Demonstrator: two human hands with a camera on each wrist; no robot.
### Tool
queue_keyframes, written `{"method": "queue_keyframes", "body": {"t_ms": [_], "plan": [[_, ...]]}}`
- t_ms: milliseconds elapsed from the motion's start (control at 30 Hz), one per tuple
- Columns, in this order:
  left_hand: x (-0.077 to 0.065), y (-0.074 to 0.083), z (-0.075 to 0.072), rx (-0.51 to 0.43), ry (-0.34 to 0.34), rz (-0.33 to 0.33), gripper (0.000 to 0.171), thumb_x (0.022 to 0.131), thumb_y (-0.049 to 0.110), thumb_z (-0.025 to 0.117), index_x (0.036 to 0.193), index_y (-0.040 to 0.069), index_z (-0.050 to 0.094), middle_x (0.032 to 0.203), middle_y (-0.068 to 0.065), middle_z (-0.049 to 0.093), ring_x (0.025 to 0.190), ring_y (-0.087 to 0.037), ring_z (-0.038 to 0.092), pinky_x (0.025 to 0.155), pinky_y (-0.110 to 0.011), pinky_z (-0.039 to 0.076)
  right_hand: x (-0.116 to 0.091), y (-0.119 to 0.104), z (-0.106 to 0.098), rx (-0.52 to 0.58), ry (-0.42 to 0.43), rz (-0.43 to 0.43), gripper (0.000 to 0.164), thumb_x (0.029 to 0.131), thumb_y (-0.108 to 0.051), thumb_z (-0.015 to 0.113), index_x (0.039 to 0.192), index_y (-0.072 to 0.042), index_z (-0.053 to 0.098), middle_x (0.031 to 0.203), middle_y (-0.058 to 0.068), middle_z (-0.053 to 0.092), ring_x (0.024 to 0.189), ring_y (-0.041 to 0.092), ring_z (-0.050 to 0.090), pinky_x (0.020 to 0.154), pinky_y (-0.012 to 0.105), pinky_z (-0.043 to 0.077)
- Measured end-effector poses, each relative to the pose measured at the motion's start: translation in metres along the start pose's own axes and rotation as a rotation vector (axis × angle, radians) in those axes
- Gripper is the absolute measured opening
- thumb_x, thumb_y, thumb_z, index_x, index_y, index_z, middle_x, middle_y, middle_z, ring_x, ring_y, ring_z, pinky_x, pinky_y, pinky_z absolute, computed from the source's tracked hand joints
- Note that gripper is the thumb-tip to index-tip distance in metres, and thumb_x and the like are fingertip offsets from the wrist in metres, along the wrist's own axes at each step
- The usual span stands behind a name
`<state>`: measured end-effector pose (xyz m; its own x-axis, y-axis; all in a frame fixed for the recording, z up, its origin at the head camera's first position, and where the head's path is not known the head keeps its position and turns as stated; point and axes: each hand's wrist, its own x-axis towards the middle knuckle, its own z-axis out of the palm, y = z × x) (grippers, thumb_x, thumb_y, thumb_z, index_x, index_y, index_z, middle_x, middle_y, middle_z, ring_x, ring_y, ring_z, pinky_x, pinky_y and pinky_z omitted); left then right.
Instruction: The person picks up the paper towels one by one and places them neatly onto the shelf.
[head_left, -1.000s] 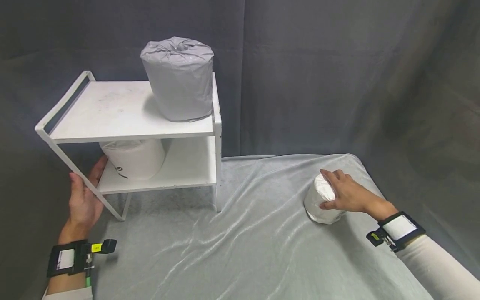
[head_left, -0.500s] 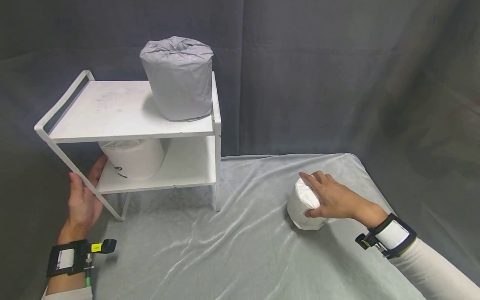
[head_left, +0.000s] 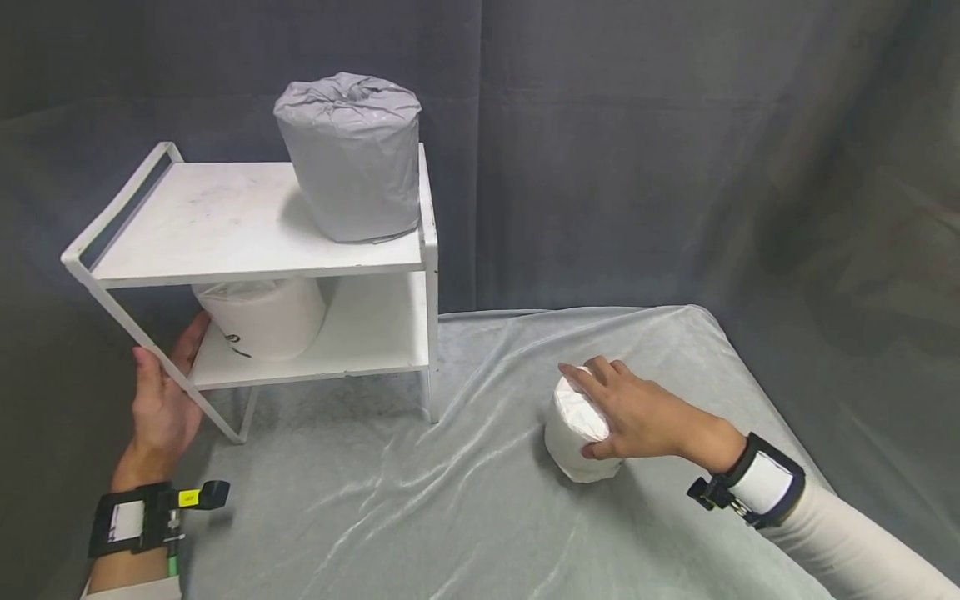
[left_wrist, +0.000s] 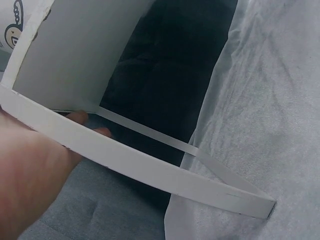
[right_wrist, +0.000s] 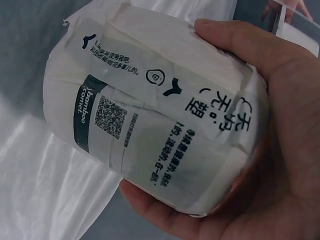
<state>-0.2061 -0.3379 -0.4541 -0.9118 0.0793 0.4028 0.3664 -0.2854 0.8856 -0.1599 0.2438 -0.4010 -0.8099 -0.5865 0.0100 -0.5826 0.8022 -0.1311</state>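
My right hand (head_left: 630, 408) grips a wrapped toilet roll (head_left: 573, 429) from above, thumb on the near side and fingers over its top. In the right wrist view the roll's wrapper (right_wrist: 145, 115) shows printed text and a QR code. On the left, my left hand (head_left: 165, 400) holds the slanted side frame of a white two-tier shelf (head_left: 360, 354), thumb in front and fingers behind. Up close in the left wrist view, the hand (left_wrist: 35, 175) lies against the white frame bar (left_wrist: 135, 160); part of its fingers is hidden behind the bar.
A large grey-wrapped roll (head_left: 356, 167) stands at the right end of the upper shelf board. Another white wrapped roll (head_left: 262, 321) sits on the lower board, partly covered by the upper one. Pale grey cloth (head_left: 450, 517) covers the table, with dark curtains (head_left: 600, 150) behind.
My right hand has moved left and nearer to me with the toilet roll in its grip. The left hand keeps its hold on the shelf frame.
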Motion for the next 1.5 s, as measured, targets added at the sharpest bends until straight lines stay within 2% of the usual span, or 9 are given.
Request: {"method": "queue_keyframes", "body": {"t_ms": [167,300,433,567,667,767,933,1367,1500], "plan": [[0.0,0.002,-0.001,0.003,-0.019,-0.004,0.079,0.108,0.068,0.028,0.172,0.024,0.013,0.179,-0.006,0.007,0.165,-0.026,0.0,0.131,-0.041,-0.004,0.005,-0.015,0.001,-0.007,-0.005,-0.05,0.113,0.073,-0.042,0.096,0.162,-0.01,0.036,0.136,0.013,0.053,0.116,0.034,0.058,0.079,0.045,0.059],[0.0,0.001,-0.002,0.01,-0.018,-0.004,0.079,0.108,0.069,0.028,0.171,0.024,0.017,0.179,-0.006,0.009,0.165,-0.025,0.001,0.131,-0.039,-0.002,0.008,-0.025,0.001,-0.004,-0.022,-0.08,0.112,0.073,-0.041,0.096,0.163,-0.01,0.036,0.136,0.011,0.053,0.117,0.032,0.058,0.073,0.043,0.059],[0.0,0.0,-0.002,0.01,-0.018,0.002,0.075,0.108,0.068,0.028,0.171,0.031,0.014,0.179,-0.007,0.009,0.165,-0.026,0.002,0.132,-0.04,0.0,0.011,-0.034,0.0,-0.017,-0.026,-0.112,0.113,0.072,-0.042,0.097,0.162,-0.009,0.036,0.135,0.01,0.052,0.115,0.03,0.058,0.071,0.04,0.059],[0.0,0.0,-0.003,0.006,-0.041,0.012,0.077,0.108,0.068,0.026,0.172,0.026,0.014,0.179,-0.006,0.008,0.165,-0.026,0.001,0.131,-0.036,0.002,0.015,-0.044,-0.003,-0.026,-0.02,-0.144,0.114,0.071,-0.043,0.096,0.162,-0.009,0.036,0.136,0.009,0.052,0.111,0.027,0.057,0.07,0.036,0.058],[0.001,-0.001,-0.003,0.004,-0.068,0.028,0.08,0.109,0.066,0.023,0.171,0.017,0.015,0.179,-0.007,0.006,0.165,-0.026,0.0,0.131,-0.033,0.005,0.019,-0.051,-0.005,-0.022,-0.024,-0.166,0.113,0.072,-0.044,0.095,0.162,-0.01,0.036,0.137,0.008,0.051,0.112,0.026,0.056,0.069,0.035,0.058],[0.002,-0.001,-0.003,0.004,-0.069,0.028,0.08,0.109,0.066,0.023,0.172,0.017,0.013,0.179,-0.007,0.006,0.165,-0.026,0.001,0.131,-0.032,0.005,0.023,-0.058,-0.008,-0.009,-0.032,-0.188,0.112,0.072,-0.045,0.094,0.162,-0.012,0.036,0.138,0.007,0.051,0.114,0.024,0.055,0.067,0.033,0.057],[0.0,-0.001,-0.003,0.004,-0.05,0.027,0.079,0.109,0.067,0.027,0.171,0.021,0.015,0.179,-0.008,0.007,0.165,-0.027,0.001,0.131,-0.035,0.003,0.03,-0.069,-0.016,-0.019,-0.033,-0.229,0.11,0.073,-0.046,0.093,0.162,-0.014,0.037,0.139,0.005,0.051,0.114,0.022,0.055,0.068,0.031,0.055],[0.0,0.0,-0.001,0.008,-0.032,0.006,0.079,0.108,0.068,0.028,0.171,0.019,0.019,0.179,-0.006,0.009,0.165,-0.026,0.002,0.131,-0.039,-0.001,0.049,-0.101,-0.045,-0.036,-0.043,-0.322,0.113,0.075,-0.05,0.092,0.165,-0.019,0.032,0.143,0.006,0.049,0.122,0.024,0.055,0.067,0.028,0.056],[0.0,-0.001,-0.002,0.006,-0.024,0.003,0.079,0.108,0.068,0.028,0.171,0.02,0.021,0.179,-0.005,0.009,0.165,-0.025,0.002,0.131,-0.039,-0.002,0.056,-0.111,-0.055,-0.048,-0.054,-0.361,0.111,0.077,-0.052,0.091,0.165,-0.019,0.032,0.143,0.006,0.048,0.113,0.021,0.054,0.065,0.024,0.053]]}}
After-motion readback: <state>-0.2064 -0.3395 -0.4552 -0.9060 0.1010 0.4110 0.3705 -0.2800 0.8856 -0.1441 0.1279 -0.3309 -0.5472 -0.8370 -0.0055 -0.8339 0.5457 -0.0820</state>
